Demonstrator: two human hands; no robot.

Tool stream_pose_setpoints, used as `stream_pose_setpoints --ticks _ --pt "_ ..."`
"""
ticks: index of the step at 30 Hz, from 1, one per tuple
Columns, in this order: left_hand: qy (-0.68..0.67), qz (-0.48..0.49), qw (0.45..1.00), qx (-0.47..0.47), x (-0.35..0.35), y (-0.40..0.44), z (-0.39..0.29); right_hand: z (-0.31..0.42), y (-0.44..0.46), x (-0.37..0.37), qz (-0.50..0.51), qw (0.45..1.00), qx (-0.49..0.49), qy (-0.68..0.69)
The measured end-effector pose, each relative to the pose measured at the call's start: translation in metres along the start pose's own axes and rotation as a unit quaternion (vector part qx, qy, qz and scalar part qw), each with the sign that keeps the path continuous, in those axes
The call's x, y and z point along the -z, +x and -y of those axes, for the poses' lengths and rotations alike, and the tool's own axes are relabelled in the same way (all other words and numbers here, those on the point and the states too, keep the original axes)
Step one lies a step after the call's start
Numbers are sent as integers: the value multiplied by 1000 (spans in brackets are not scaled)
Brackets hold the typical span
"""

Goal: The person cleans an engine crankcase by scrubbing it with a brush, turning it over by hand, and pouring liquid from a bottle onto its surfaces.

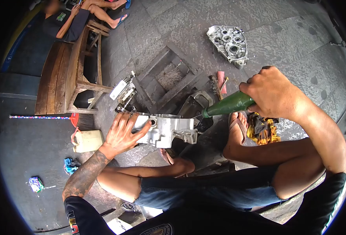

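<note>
My left hand [123, 132] grips the left end of a silver metal engine case [165, 130], its fingers over the far edge and the thumb by a round hole. In my right hand [273, 94] is a green glass bottle [229, 104], tipped on its side with the neck pointing left. The bottle's mouth is close to the case's right end; I cannot tell whether they touch. Any liquid leaving it is too small to make out. Below the case, my lap and sandalled feet show.
Beyond my hands lie a wooden frame [145, 83], another engine case half [229, 44] and small metal parts [124, 89]. A cloth [262, 129] is by my right foot. On the left are a jerrycan [89, 141], a broom [74, 119] and a bench [57, 80] with a seated person.
</note>
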State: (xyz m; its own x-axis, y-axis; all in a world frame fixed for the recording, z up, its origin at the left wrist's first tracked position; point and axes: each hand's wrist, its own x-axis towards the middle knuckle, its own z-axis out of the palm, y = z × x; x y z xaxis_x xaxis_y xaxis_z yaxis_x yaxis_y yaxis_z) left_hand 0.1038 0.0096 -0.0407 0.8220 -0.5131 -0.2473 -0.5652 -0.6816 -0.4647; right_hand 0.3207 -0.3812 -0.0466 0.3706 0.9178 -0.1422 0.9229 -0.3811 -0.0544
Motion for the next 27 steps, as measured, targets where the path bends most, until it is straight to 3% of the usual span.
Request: stream_pose_setpoints --ticks 9,19,21,25,27 --pt "90 -134 985 -67 -1 1 13 -6 17 8 -4 997 77 28" --pt "66 -135 985 -90 17 14 19 -1 63 19 -5 991 117 58" --pt "69 -123 985 -102 21 16 22 -1 70 20 -89 988 119 48" --pt "66 -101 984 -134 24 18 25 1 79 37 -132 979 143 58" --pt "60 -101 982 -150 25 20 26 16 82 51 -92 992 75 -34"
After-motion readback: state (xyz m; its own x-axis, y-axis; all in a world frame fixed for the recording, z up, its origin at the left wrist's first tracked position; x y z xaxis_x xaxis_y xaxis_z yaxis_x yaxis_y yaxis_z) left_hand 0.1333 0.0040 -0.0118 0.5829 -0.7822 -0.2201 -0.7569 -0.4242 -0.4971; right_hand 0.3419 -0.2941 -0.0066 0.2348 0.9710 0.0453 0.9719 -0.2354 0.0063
